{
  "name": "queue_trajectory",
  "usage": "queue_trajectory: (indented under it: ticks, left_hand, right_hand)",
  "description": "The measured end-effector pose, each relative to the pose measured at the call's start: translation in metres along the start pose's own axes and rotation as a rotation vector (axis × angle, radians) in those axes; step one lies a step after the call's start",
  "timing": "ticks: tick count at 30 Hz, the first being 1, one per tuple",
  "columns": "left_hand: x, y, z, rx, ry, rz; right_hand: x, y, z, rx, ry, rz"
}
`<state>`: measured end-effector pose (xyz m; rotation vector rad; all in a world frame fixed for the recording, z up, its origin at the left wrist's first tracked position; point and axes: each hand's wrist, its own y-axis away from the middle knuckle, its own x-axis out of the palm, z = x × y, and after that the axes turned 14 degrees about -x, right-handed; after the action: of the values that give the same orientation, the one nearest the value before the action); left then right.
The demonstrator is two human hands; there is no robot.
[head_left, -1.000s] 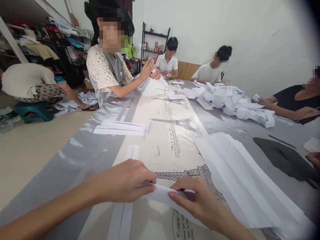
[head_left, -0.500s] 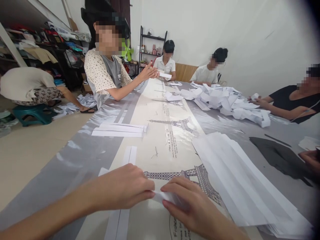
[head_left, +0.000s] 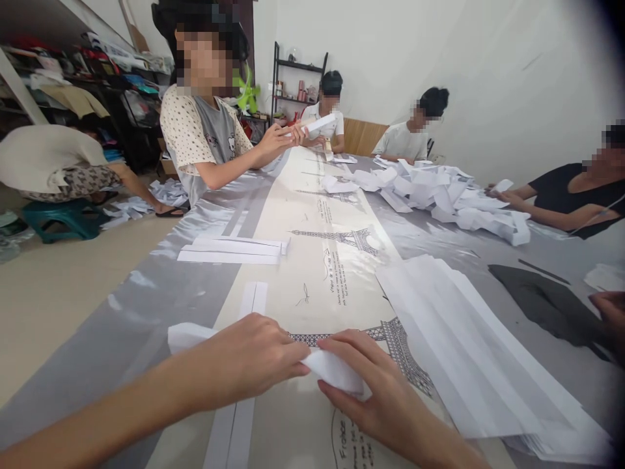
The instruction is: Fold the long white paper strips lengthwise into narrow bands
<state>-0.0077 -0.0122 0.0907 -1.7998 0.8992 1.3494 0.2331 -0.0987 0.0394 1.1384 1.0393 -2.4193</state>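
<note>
In the head view, left of the fanned paper stack [head_left: 469,355], the left hand [head_left: 254,358] pinches a white paper piece [head_left: 336,371]; the right hand [head_left: 378,387] curls thumb and fingers around its stack-side part. Folding or shaping seems in hand; the next move probably calls for even finger pressure.

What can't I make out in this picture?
Head view: the left hand hides whether the paper end beyond it joins the white paper between it and the right hand.
Head view: the fine lettering on the table cover is too small to read.
Head view: the right edge cuts off a co-worker's hand.
</note>
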Motion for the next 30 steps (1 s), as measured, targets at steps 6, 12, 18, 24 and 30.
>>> queue_trajectory:
  ticks: [6, 12, 18, 24, 30]
  left_hand:
    - [0.004, -0.001, 0.008, 0.048, -0.054, -0.017]
    - [-0.001, 0.002, 0.023, 0.017, -0.025, -0.056]
    - [-0.002, 0.003, 0.03, -0.002, 0.067, -0.133]
    - [0.002, 0.001, 0.034, 0.006, 0.074, -0.107]
    - [-0.003, 0.0, 0.032, -0.046, 0.032, -0.01]
  right_hand:
    - [-0.006, -0.004, 0.003, 0.042, -0.06, -0.003]
    - [-0.02, -0.007, -0.003, 0.315, -0.213, -0.309]
    - [-0.021, -0.011, -0.007, 0.592, -0.73, -0.318]
    - [-0.02, -0.009, -0.008, 0.699, -0.693, -0.396]
    - [-0.022, -0.006, -0.01, 0.483, -0.439, -0.355]
